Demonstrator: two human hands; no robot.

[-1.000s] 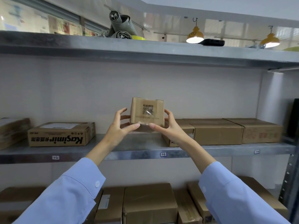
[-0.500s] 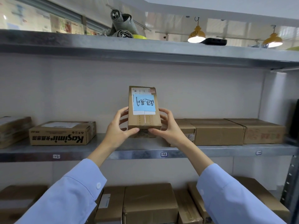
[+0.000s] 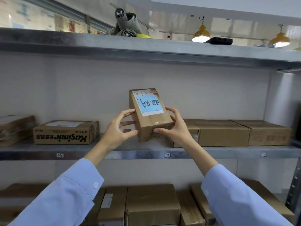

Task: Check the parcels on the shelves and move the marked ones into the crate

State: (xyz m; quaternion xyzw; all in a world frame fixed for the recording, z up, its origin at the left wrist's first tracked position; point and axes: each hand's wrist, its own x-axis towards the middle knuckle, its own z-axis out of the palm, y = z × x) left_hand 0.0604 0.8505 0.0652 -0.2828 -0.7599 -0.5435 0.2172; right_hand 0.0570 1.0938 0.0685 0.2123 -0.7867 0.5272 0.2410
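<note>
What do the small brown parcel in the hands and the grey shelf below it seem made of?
Small brown parcel: likely matte cardboard, with glossy clear tape shining over its seam. Grey shelf: probably galvanised steel, judging by its mottled, dull metallic sheen.

Light-blue shirt sleeves (image 3: 65, 201) end in white-buttoned cuffs (image 3: 88, 176).
</note>
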